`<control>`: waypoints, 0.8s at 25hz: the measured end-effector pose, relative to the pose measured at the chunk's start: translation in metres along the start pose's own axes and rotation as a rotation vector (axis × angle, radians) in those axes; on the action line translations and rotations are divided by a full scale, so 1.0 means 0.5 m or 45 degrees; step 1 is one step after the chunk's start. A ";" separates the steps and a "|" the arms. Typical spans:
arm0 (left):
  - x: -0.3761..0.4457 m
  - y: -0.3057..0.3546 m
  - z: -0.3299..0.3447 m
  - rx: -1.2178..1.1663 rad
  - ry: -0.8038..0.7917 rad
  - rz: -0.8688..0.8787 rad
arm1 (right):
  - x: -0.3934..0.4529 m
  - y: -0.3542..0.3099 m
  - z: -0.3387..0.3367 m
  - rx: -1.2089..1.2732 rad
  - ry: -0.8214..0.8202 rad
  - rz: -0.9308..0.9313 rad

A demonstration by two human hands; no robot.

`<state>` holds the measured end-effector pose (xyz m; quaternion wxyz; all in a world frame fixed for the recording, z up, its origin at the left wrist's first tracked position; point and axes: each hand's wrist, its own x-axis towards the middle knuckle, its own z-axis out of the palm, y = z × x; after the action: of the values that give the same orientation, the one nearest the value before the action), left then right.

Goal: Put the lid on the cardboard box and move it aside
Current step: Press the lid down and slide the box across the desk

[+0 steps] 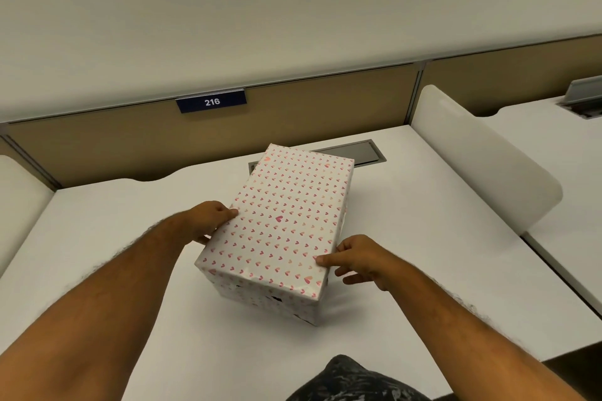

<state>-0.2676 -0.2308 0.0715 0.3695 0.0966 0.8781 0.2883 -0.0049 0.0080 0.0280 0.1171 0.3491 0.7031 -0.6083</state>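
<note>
A cardboard box (273,301) wrapped in white paper with small pink hearts stands in the middle of the white desk (97,238). Its lid (283,215), in the same paper, sits on top and covers it. My left hand (210,220) grips the lid's left edge, thumb on top. My right hand (356,259) holds the lid's near right edge, thumb on top and fingers down the side. The box's far lower part is hidden behind the lid.
A grey cable hatch (355,153) lies in the desk just behind the box. A tan partition with a blue "216" label (211,102) runs along the back. White rounded dividers stand at the right (482,156) and left (19,202).
</note>
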 end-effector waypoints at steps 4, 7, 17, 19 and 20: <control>0.003 -0.040 0.026 -0.056 0.065 0.007 | -0.002 0.005 0.009 0.015 0.004 0.000; 0.000 -0.048 0.039 -0.034 0.162 0.081 | -0.008 -0.007 0.008 0.053 -0.004 0.010; -0.011 -0.032 0.053 0.177 0.291 0.336 | -0.025 -0.054 0.027 -0.008 0.143 -0.335; 0.000 0.000 0.050 0.200 0.267 0.336 | -0.010 -0.076 0.019 0.004 0.228 -0.394; 0.004 0.013 0.057 0.222 0.246 0.332 | -0.002 -0.080 0.015 -0.062 0.252 -0.385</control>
<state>-0.2491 -0.2124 0.0579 0.2331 0.2130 0.9112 0.2645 -0.0317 -0.0002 0.0577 -0.0373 0.2948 0.7701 -0.5645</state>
